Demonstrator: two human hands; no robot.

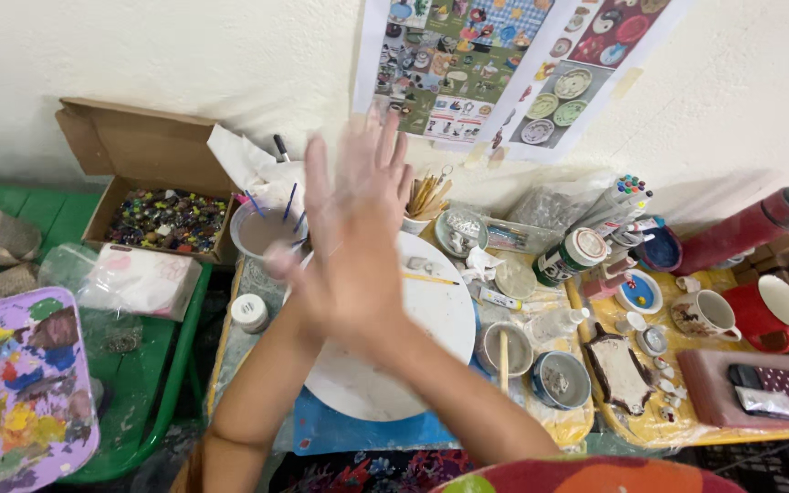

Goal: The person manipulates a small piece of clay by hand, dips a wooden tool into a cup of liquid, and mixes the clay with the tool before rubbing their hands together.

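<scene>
Fingers spread wide and blurry, left hand [326, 246] and right hand [372, 215] pressed palm to palm, holding nothing, right above the white round board [431, 319]. They block the water cup [262, 233]; small bowls [504, 347] and red mug [769, 315] sit off right

Two posters [504, 64] of small colour photos (mostly plates) hang on the white wall. An open brown cardboard box [152, 183] full of coloured bits stands at left, a clear plastic bag [134, 278] before it. A white-labelled green jar [570, 256] lies right of centre.
</scene>
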